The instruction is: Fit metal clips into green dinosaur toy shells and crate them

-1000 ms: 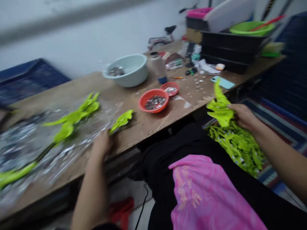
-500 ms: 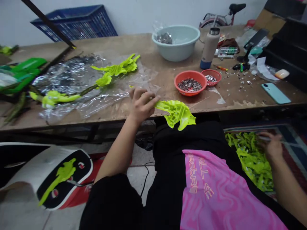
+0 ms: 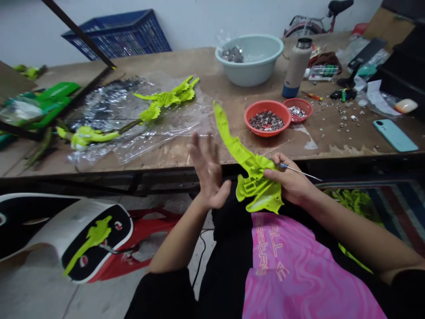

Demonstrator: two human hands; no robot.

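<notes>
My right hand [image 3: 294, 182] grips a neon yellow-green plastic part [image 3: 247, 159] by its right side, above my lap. The part has a long curved tail pointing up and left, and a wider end with ribs and slots. Also in that hand is a thin tool like a small screwdriver [image 3: 300, 172], its metal shaft pointing right. My left hand [image 3: 209, 177] is raised just left of the part, apart from it, fingers spread and slightly blurred, with nothing in it.
On the table are an orange bowl [image 3: 248, 118] of small metal pieces, a smaller red bowl [image 3: 308, 106], a pale basin [image 3: 250, 73], a bottle [image 3: 298, 66], a phone [image 3: 395, 135] and more yellow-green parts [image 3: 169, 96] on plastic film. A pile of such parts [image 3: 355, 201] lies low at right.
My right hand has come up from the pile at right to my lap and now holds the plastic part. My left hand has let go of it and opened.
</notes>
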